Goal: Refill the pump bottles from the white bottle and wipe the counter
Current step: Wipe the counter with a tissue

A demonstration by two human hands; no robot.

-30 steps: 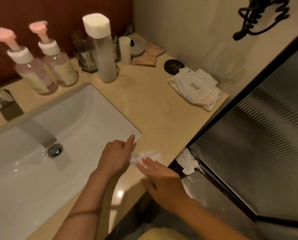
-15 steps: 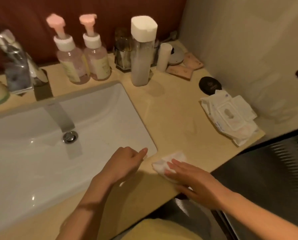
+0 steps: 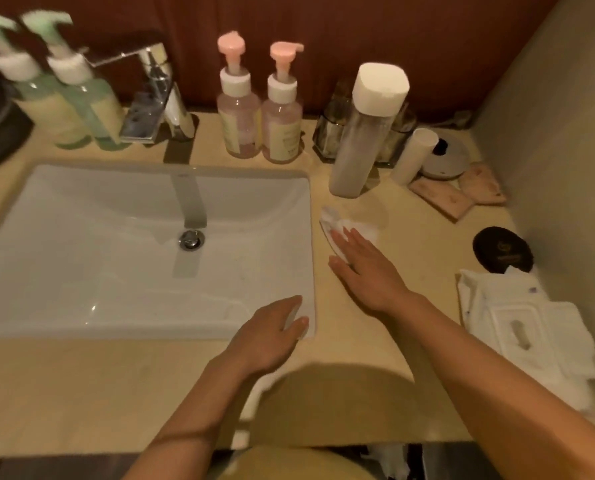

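Right hand [image 3: 365,268] slid crumpled wipe [image 3: 332,221] up smooth counter [image 3: 358,341].

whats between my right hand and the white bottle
In the head view, just the white wipe pressed under the right hand, its edge poking out past the fingers, then a bare strip of counter up to the white bottle.

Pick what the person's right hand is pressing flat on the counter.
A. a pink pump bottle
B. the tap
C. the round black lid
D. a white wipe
D: the right hand lies with straight fingers on a white wipe spread on the counter, just right of the sink.
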